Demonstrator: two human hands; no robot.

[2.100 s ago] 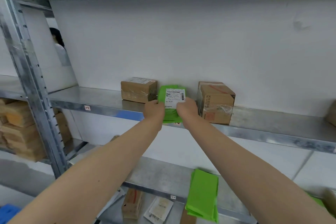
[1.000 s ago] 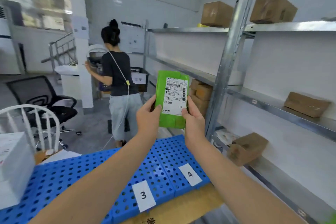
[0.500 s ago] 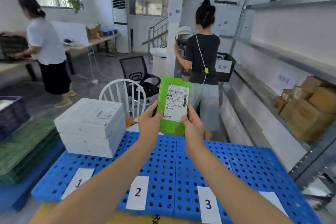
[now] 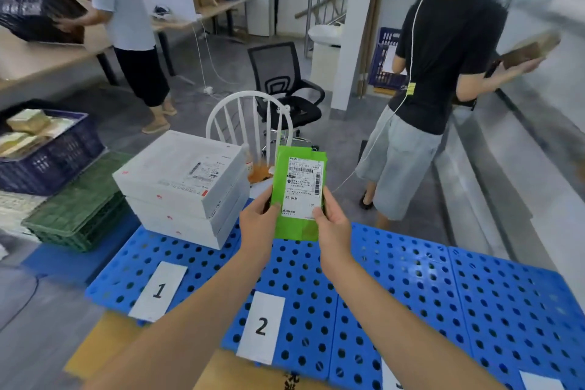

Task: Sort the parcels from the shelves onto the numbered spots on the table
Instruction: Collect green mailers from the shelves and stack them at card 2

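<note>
I hold a flat green parcel (image 4: 297,193) upright with its white shipping label facing me, above the far part of the blue perforated table top (image 4: 411,288). My left hand (image 4: 258,222) grips its lower left edge and my right hand (image 4: 332,226) grips its lower right edge, thumbs on the label. White cards marked 1 (image 4: 158,291) and 2 (image 4: 261,326) lie on the blue surface below my arms. A stack of white boxes (image 4: 183,187) stands behind card 1.
A white chair (image 4: 250,123) and a black office chair (image 4: 281,82) stand beyond the table. One person in a black shirt (image 4: 443,57) stands at the right by the shelves (image 4: 522,142); another stands far left. A dark crate (image 4: 47,152) and green trays (image 4: 79,206) sit at left.
I took the green parcel off the shelf and turned left with it to the blue table. The view has since dropped lower, so cards 1 and 2 lie beneath my arms.
</note>
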